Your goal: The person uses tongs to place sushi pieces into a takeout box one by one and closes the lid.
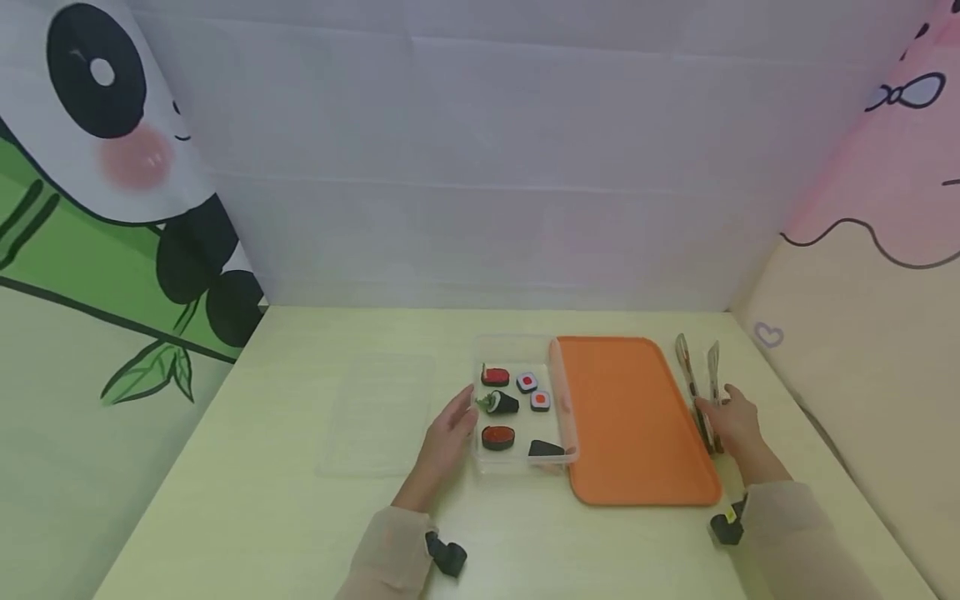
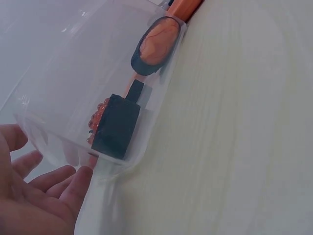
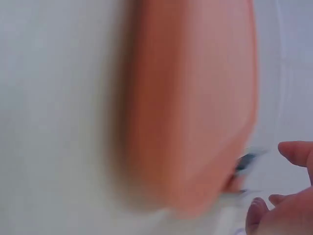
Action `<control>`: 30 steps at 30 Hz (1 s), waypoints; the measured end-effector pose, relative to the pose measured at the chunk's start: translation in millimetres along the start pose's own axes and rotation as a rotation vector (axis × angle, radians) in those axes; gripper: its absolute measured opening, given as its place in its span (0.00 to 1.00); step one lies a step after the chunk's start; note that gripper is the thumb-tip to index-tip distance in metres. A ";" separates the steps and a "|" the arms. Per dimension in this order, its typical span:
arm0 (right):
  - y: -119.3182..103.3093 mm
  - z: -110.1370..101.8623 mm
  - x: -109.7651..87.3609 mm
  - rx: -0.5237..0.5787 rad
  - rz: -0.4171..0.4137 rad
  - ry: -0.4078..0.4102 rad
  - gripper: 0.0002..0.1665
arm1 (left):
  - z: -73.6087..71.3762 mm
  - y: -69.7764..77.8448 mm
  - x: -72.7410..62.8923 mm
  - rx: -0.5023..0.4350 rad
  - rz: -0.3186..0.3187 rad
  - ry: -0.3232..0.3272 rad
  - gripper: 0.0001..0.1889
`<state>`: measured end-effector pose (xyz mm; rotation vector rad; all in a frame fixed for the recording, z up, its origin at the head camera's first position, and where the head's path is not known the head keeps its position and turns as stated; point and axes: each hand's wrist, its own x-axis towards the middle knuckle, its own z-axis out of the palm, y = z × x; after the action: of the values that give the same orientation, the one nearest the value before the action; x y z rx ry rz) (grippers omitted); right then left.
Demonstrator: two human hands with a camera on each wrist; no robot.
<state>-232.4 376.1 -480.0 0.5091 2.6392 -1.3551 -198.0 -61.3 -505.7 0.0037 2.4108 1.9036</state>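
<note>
A clear plastic box holds several sushi pieces: a cone-shaped hand roll, two small square rolls and a red-topped oval piece among them. At the box's left side is my left hand; in the left wrist view its loosely extended fingers are right at the outer wall. My right hand reaches over the metal tongs, whose two arms spread apart at the far end. Thumb and fingers stand apart in the right wrist view, where the tongs are blurred.
An orange tray lies between the box and the tongs, its left edge overlapped by the box. Left of the box lies a flat clear lid. A pale wall rises behind the table, with printed side panels at left and right.
</note>
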 end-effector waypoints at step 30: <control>-221.1 219.9 -128.1 0.090 -0.407 -0.334 0.41 | -145.6 -11.0 -0.2 0.420 -0.199 0.096 0.37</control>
<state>-199.2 48.8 -406.2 -0.2477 2.4898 -1.5082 -205.5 -205.3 -482.8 -0.2978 2.7074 1.3201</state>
